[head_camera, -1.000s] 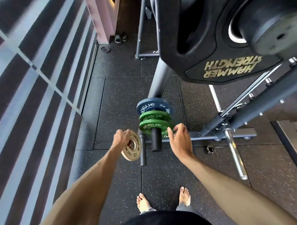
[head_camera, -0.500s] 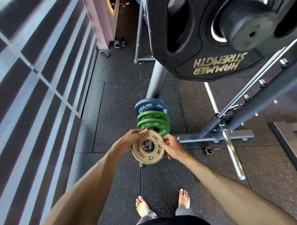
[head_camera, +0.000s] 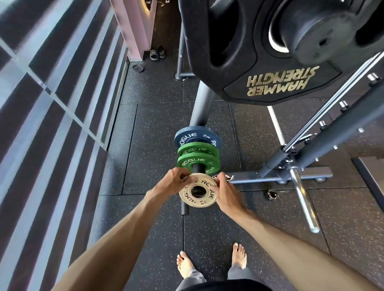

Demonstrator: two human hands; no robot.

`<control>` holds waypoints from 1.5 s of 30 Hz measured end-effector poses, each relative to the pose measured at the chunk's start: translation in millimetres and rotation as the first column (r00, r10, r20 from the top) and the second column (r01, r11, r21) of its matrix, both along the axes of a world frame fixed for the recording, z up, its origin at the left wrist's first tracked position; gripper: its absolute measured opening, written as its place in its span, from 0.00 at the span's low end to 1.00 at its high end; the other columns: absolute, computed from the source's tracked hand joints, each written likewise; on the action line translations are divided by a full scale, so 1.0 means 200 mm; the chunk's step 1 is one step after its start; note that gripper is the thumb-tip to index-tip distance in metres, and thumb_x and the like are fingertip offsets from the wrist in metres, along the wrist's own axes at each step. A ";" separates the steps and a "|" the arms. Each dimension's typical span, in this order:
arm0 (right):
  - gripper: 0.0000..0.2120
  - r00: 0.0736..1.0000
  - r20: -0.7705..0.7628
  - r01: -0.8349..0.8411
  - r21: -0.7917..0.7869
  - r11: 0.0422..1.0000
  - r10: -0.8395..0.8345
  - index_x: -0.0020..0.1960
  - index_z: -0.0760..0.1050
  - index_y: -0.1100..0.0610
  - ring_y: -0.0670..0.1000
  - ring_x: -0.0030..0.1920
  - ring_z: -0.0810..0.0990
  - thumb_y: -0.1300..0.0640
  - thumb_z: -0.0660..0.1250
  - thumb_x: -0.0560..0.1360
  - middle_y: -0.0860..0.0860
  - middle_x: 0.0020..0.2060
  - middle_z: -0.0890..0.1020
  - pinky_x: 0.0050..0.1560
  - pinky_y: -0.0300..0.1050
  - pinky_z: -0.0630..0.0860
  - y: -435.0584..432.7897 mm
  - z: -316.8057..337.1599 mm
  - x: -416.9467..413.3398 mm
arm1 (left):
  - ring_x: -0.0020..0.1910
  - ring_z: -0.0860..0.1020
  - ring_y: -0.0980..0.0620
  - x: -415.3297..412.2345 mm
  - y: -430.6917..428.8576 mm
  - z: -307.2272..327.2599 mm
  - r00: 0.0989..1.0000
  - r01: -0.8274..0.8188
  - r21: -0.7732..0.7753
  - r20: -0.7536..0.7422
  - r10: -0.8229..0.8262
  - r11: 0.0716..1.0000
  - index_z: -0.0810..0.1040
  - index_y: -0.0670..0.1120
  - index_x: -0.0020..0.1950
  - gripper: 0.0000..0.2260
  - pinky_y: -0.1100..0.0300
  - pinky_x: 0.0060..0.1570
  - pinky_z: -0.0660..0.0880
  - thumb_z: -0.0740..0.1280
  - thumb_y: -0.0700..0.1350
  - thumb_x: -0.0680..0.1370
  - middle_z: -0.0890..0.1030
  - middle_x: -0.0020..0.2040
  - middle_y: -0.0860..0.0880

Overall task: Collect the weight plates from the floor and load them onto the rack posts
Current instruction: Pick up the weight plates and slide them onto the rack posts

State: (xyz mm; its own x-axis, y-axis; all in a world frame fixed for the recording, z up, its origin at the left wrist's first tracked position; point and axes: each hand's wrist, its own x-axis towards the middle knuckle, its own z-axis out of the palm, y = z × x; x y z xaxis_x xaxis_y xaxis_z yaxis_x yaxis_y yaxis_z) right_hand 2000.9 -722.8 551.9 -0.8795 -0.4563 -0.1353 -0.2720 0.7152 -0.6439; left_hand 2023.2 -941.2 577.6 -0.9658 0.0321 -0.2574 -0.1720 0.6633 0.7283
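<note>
A small tan Rogue plate (head_camera: pixel 198 201) sits around the end of a black rack post (head_camera: pixel 196 167), its hole over the post tip. My left hand (head_camera: pixel 169 181) pinches its left rim and my right hand (head_camera: pixel 226 191) grips its right rim. Further along the same post hang two green Rogue plates (head_camera: pixel 198 160) and behind them a blue Rogue plate (head_camera: pixel 197 137).
A large black Hammer Strength plate (head_camera: pixel 278 82) hangs on an upper post at top right. A chrome peg (head_camera: pixel 302 197) juts out at right from the rack base (head_camera: pixel 276 176). A second short black post (head_camera: pixel 184 209) shows below the tan plate. Striped wall at left; my bare feet below.
My left hand brought the tan plate from the left across to the post; my right hand joined it on the rim. The plate's hole now sits over the post tip.
</note>
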 end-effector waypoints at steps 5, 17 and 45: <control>0.06 0.984 -0.164 -0.055 0.096 0.994 0.070 0.52 0.63 0.54 0.45 0.32 0.75 0.56 0.61 0.83 0.48 0.41 0.79 0.28 0.39 0.72 -0.01 -0.02 -0.03 | 0.34 0.75 0.57 0.02 0.00 -0.01 1.000 -0.005 -0.091 -0.011 0.004 0.996 0.83 0.42 0.49 0.08 0.73 0.30 0.67 0.72 0.47 0.77 0.79 0.39 0.54; 0.15 0.981 -0.127 0.155 0.082 0.985 -0.144 0.55 0.65 0.56 0.55 0.43 0.83 0.49 0.68 0.78 0.54 0.47 0.84 0.40 0.51 0.80 -0.14 0.08 -0.22 | 0.39 0.81 0.47 -0.04 0.08 -0.01 0.924 -0.368 -0.278 -0.218 0.315 0.887 0.79 0.44 0.51 0.12 0.54 0.39 0.78 0.67 0.52 0.79 0.85 0.46 0.45; 0.34 0.832 0.455 0.348 0.020 0.937 -0.318 0.53 0.79 0.67 0.62 0.56 0.80 0.39 0.47 0.84 0.64 0.55 0.81 0.51 0.47 0.72 -0.32 0.04 -0.47 | 0.33 0.69 0.48 -0.40 0.05 0.09 0.605 -0.779 0.350 0.636 0.478 0.520 0.70 0.44 0.40 0.01 0.55 0.39 0.67 0.60 0.41 0.72 0.71 0.34 0.46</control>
